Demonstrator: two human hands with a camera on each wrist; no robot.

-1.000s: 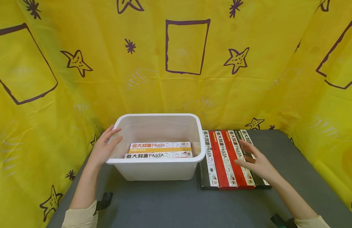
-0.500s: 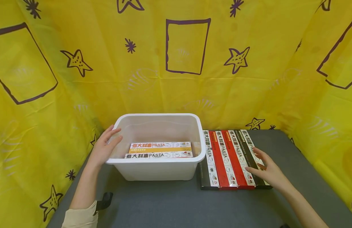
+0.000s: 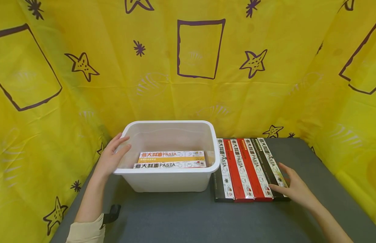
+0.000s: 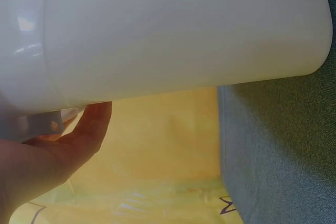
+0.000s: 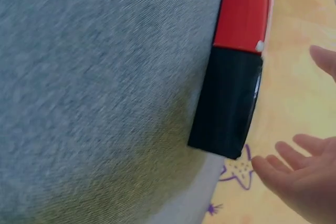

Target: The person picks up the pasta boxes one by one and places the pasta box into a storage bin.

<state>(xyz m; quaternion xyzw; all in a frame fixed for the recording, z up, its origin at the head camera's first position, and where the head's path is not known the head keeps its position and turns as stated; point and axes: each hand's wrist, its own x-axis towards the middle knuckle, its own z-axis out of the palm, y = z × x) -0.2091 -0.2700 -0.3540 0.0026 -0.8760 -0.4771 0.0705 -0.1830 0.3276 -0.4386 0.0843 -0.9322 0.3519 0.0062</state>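
Observation:
In the head view my left hand (image 3: 110,158) grips the left rim of a white plastic tub (image 3: 166,182); the left wrist view shows its fingers bent at the tub's rim. Inside the tub lie pasta boxes (image 3: 169,165) with white and yellow faces. To its right, black and red pasta boxes (image 3: 237,168) lie side by side on the table. Above the near end of the rightmost black pasta box (image 3: 268,172) is my right hand (image 3: 298,189), thumb and fingers spread on either side. The right wrist view shows a gap between those fingers and the box's dark end (image 5: 226,103).
A dark grey table (image 3: 175,216) carries the tub and boxes. Yellow cloth (image 3: 163,94) printed with stars and frames rises at the back and both sides, close behind the tub.
My right hand has moved rightward and toward me, from above the boxes' middle to the near end of the rightmost one. My left hand has stayed at the tub's rim.

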